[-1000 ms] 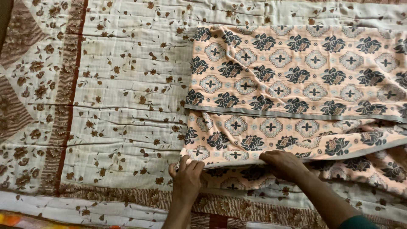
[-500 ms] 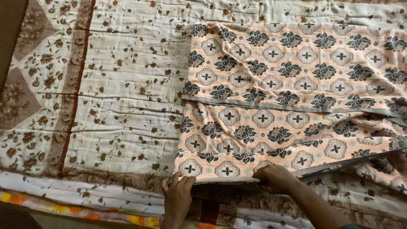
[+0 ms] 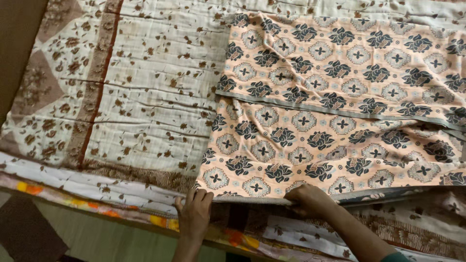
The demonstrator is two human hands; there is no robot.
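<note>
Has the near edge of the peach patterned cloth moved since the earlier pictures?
Yes. The peach cloth's near edge, held by both hands, has been pulled toward the person, now reaching the brown border stripe of the cream bedspread.

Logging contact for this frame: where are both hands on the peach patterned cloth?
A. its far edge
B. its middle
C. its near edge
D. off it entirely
C: the left hand and right hand both grip the near hem of the peach patterned cloth, closest to the camera.

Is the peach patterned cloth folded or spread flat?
Folded: the peach cloth lies in overlapping layers, a grey hem crossing its middle; left hand and right hand pinch its near edge.
</note>
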